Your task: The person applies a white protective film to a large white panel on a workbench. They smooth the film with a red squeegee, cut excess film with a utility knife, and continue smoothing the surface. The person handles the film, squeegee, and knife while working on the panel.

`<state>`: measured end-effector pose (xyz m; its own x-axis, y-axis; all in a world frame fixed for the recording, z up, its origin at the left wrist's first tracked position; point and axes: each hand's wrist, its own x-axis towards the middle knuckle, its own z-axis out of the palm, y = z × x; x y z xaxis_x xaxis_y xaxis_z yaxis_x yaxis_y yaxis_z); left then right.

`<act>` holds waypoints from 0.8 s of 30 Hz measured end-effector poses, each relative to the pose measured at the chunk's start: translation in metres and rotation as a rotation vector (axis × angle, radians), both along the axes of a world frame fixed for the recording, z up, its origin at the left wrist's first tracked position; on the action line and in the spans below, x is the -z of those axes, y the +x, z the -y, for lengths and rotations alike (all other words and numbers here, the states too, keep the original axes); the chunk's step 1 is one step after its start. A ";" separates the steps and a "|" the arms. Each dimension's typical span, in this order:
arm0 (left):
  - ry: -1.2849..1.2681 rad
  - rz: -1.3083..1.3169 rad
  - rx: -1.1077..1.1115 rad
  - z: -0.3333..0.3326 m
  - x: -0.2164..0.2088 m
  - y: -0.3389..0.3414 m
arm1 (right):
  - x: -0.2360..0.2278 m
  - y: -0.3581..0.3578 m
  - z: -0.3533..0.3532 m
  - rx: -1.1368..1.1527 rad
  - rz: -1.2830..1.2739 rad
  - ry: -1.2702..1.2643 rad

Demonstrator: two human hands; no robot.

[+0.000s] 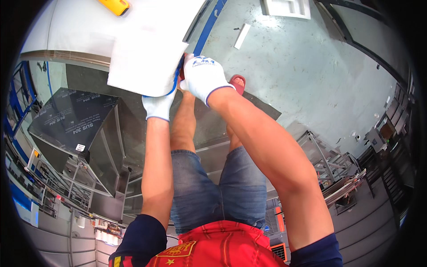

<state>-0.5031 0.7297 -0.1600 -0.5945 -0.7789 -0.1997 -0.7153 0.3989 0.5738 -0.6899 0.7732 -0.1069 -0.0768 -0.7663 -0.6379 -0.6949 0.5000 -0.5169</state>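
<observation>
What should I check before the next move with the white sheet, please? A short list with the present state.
1. Left hand on the white sheet: ok, gloved, at its near corner.
2. Right hand on the sheet: ok, gloved, at the same corner's edge.
3. Grip firmness: cannot tell, fingers hidden under the sheet.
4. Yellow tool lying on the sheet: not ok, loose near the far edge.
5. Feet: not ok, open red sandal below the sheet.
6. Far end of the sheet: cannot tell, out of view.
</observation>
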 end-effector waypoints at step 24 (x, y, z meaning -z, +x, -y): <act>1.625 -0.566 -0.500 -0.071 -0.133 -0.009 | -0.177 -0.055 -0.178 0.004 0.075 -0.112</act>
